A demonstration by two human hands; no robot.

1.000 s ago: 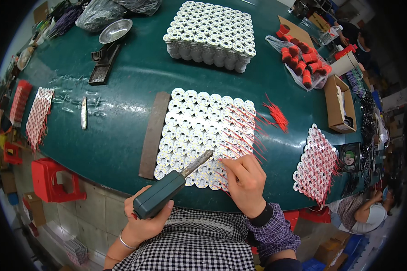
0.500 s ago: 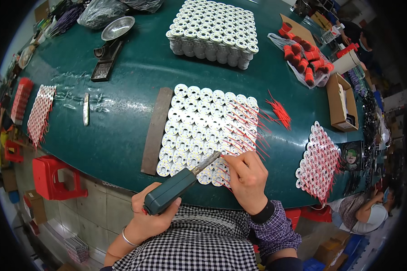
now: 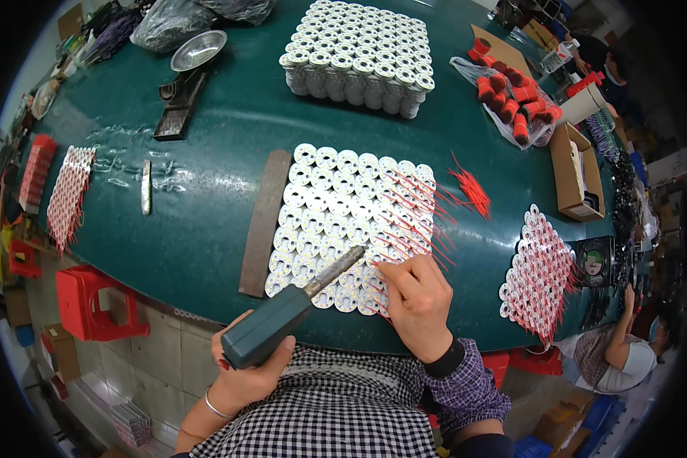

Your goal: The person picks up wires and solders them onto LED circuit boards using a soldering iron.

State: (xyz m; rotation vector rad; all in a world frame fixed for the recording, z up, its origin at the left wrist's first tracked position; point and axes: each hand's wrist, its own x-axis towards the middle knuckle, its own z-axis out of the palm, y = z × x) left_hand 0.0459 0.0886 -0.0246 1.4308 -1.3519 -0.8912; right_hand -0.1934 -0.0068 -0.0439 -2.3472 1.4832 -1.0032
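Note:
My left hand (image 3: 253, 375) is wrapped round the dark green handle of a soldering gun (image 3: 266, 327). The metal tip slants up to the right and ends over the lower middle of a panel of round white circuit boards (image 3: 324, 200). Close to that tip, my right hand (image 3: 418, 305) pinches a thin red wire at the panel's lower right; most of this wire is hidden by the fingers. Several red wires (image 3: 414, 204) stick out from the boards along the right side. A flat brown bar (image 3: 262, 221) lies along the panel's left edge.
Loose red wires (image 3: 472, 189) lie right of the panel. Wired board panels (image 3: 538, 271) rest at the far right, with another (image 3: 70, 191) at left. A tall stack of boards (image 3: 359, 53) stands behind. A knife (image 3: 146, 187) and red stool (image 3: 95, 305) are left; a co-worker (image 3: 618, 355) sits right.
The soldering gun has drawn back to the lower left, its tip now apart from my right fingers. My right hand stays in place. The co-worker at right has raised an arm.

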